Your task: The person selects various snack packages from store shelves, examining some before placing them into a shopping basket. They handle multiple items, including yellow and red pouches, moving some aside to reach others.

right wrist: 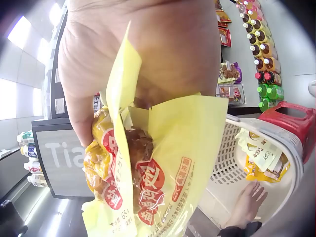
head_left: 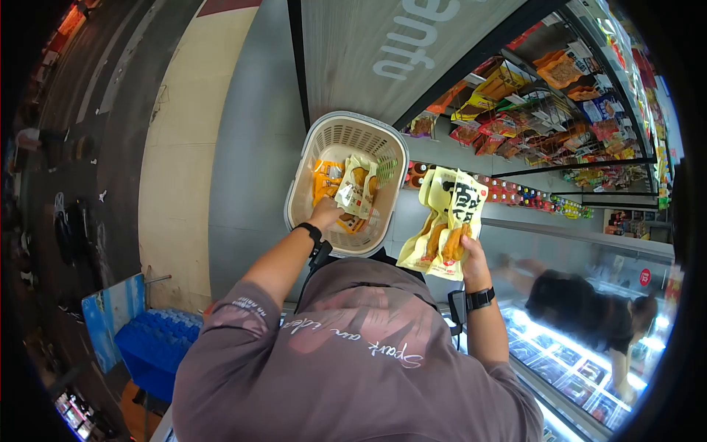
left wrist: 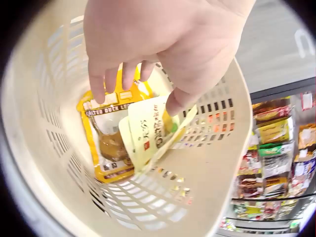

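My right hand (head_left: 475, 264) grips pale yellow snack packets (head_left: 444, 254) by one side, to the right of a cream plastic basket (head_left: 300, 177). Browned meat shows through their clear windows, and at least two packets overlap. Inside the basket lies another pale yellow packet (left wrist: 143, 131), over a yellow-orange packet (left wrist: 101, 160) printed "salted duck le…". My left hand (left wrist: 163, 39) reaches in over the rim with fingers extended above these packets. Its thumb (left wrist: 177, 101) comes right at the edge of the pale yellow one.
Racks of bagged snacks (head_left: 508, 110) stand at the right, with rows of bottles (head_left: 508, 190) on the floor below. A lit glass-topped freezer (head_left: 567, 353) is close on my right, with a person reflected in its glass. Blue stacked crates (head_left: 158, 342) sit at the left. A grey panel (head_left: 353, 66) rises behind the basket.
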